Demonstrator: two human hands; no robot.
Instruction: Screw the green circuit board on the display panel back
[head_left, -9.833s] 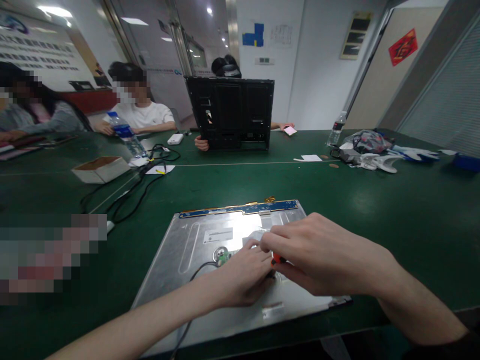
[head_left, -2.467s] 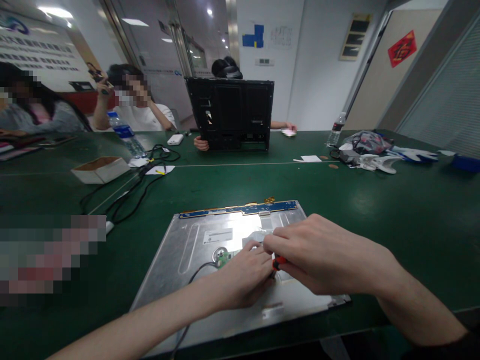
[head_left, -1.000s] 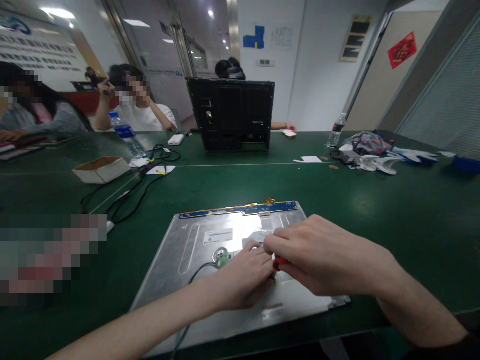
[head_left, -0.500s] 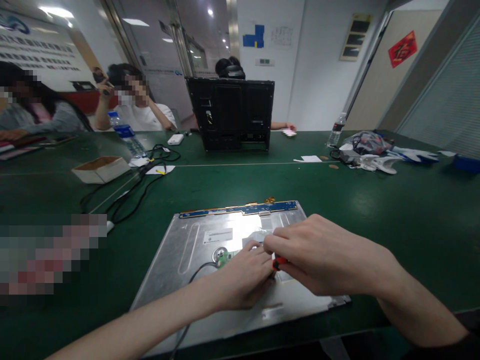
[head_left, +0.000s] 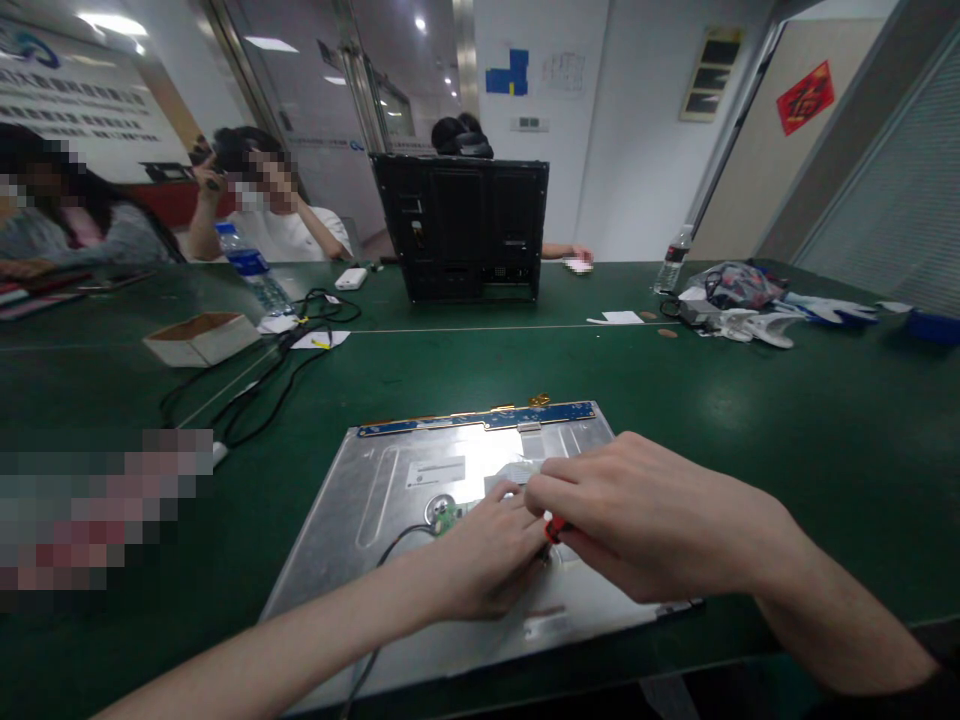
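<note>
A silver metal-backed display panel lies flat before me, with a long blue circuit strip along its far edge. On it are a small green board and a black cable. My left hand rests over the panel's middle, fingers bent and close together; what lies under them is hidden. Closed round the red-and-black handle of a screwdriver, my right hand is just right of my left fingers, touching or nearly touching them. The screwdriver's tip is hidden.
A black monitor housing stands across the green table. Left are an open box, black cables and a water bottle. Far right are another bottle, a bagged bundle and gloves. People sit opposite.
My right hand has turned slightly round the screwdriver handle, showing more red and less black. The left hand and the panel stay where they were.
</note>
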